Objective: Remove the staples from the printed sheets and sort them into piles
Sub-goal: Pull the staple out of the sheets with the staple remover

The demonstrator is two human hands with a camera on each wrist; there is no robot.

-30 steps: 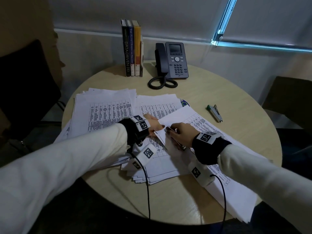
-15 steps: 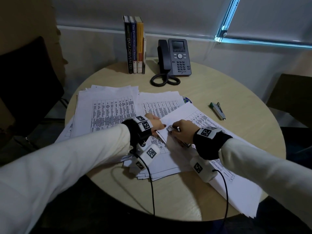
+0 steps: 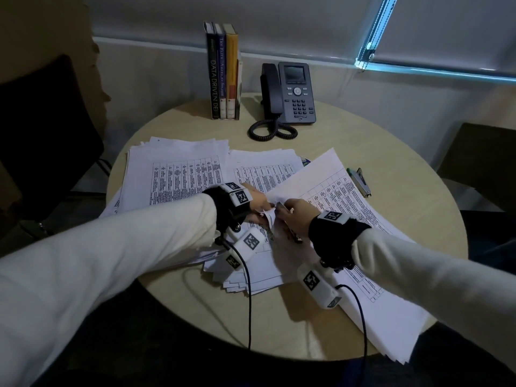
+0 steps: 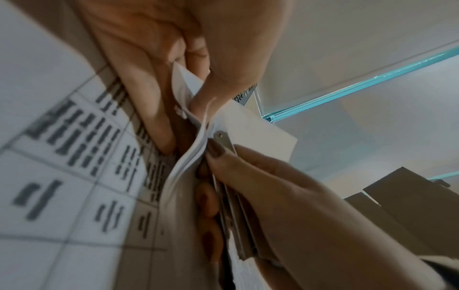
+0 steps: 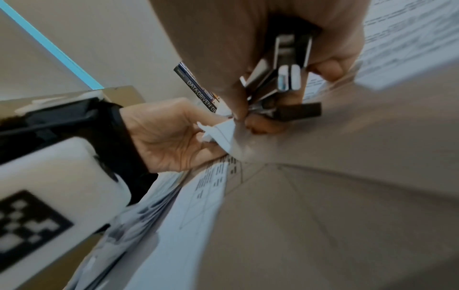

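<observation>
1. The stapled sheets [image 3: 335, 208] lie in the middle of the frame, on the round table [image 3: 391, 152], on top of other paper piles [image 3: 178, 174].
2. The left hand [image 3: 255, 201] pinches the bent-up corner of the sheets with its fingers [image 4: 218, 92].
3. The right hand [image 3: 297, 215] is curled tight around a metal staple remover [image 5: 285, 78], its tip at that corner.
4. Paper is light, thin and floppy, and I think it tears easily.
5. It is best to hold close to the staple and pull gently.
6. A second stapler tool [image 3: 360, 181] lies at the right, apart.
</observation>
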